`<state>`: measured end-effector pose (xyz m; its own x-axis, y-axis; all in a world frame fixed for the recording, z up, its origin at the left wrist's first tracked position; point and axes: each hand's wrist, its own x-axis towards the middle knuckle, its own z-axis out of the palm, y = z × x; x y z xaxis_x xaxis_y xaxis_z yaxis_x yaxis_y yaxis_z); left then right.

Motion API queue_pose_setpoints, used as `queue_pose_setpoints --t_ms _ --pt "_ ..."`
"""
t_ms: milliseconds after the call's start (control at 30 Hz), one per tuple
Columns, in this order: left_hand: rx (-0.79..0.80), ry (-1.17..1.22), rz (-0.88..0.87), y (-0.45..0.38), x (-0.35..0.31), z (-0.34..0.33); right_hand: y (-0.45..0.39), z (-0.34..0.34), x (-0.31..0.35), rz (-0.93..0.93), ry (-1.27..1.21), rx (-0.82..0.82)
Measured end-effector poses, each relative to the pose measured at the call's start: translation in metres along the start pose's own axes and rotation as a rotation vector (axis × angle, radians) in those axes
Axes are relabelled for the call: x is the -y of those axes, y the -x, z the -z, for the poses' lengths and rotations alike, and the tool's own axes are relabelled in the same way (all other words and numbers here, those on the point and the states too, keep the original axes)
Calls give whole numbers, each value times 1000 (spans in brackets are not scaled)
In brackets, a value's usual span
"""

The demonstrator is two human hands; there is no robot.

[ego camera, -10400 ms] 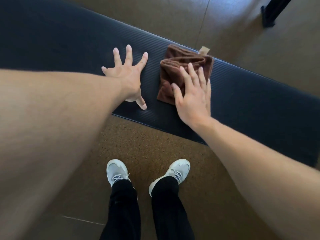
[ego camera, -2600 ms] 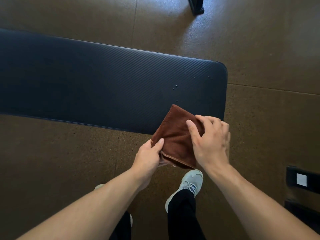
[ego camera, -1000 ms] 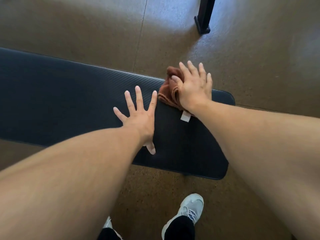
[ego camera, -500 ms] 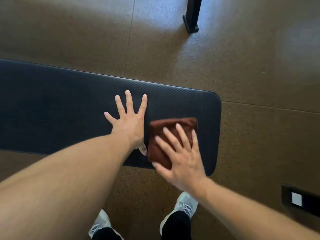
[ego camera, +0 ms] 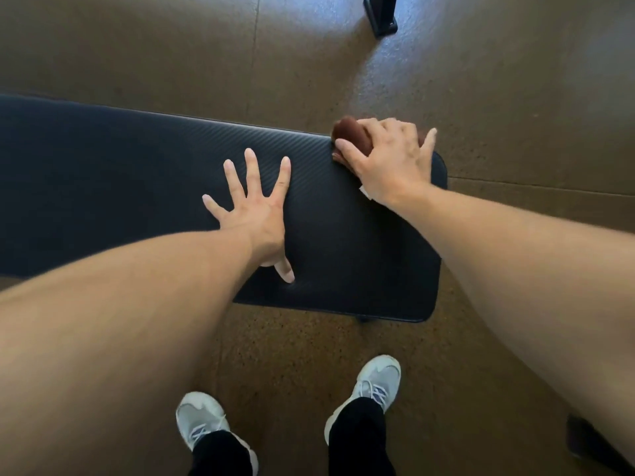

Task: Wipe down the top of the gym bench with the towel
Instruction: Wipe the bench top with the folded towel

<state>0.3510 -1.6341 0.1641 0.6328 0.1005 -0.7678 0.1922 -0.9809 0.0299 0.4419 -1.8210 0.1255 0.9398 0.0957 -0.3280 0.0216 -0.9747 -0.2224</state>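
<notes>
A: We have our right hand (ego camera: 391, 163) spread over the bunched rust-brown terry towel (ego camera: 352, 134), fingers curled over it and pressing it onto the far end corner of the long black ribbed-vinyl gym bench (ego camera: 137, 173).

B: And our left hand (ego camera: 256, 211) lies flat on the pad, fingers straight and splayed, holding nothing; we judge it is bracing us.

A: The towel looks soft and light, so it will likely crumple and roll under the palm instead of sliding flat. Part of it seems to overhang the far edge.

B: We'd take it broadly, palm on the middle of the wad, fingers over its leading fold. The vinyl looks smooth, so it should glide with steady downward pressure.
</notes>
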Motion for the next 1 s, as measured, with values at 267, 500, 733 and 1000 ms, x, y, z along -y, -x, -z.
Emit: queue_pose_setpoints --t_ms 267,500,733,1000 --pt "-25 -12 -11 8 2 3 137 -55 -13 119 42 -143" --pt "-57 -94 -88 12 7 1 245 -103 -8 106 40 -134" --pt "-150 -446 -314 5 -54 32 139 -50 -19 -115 -54 -121" --pt "-62 -215 -216 -14 -137 26 42 2 -58 -263 -446 15"
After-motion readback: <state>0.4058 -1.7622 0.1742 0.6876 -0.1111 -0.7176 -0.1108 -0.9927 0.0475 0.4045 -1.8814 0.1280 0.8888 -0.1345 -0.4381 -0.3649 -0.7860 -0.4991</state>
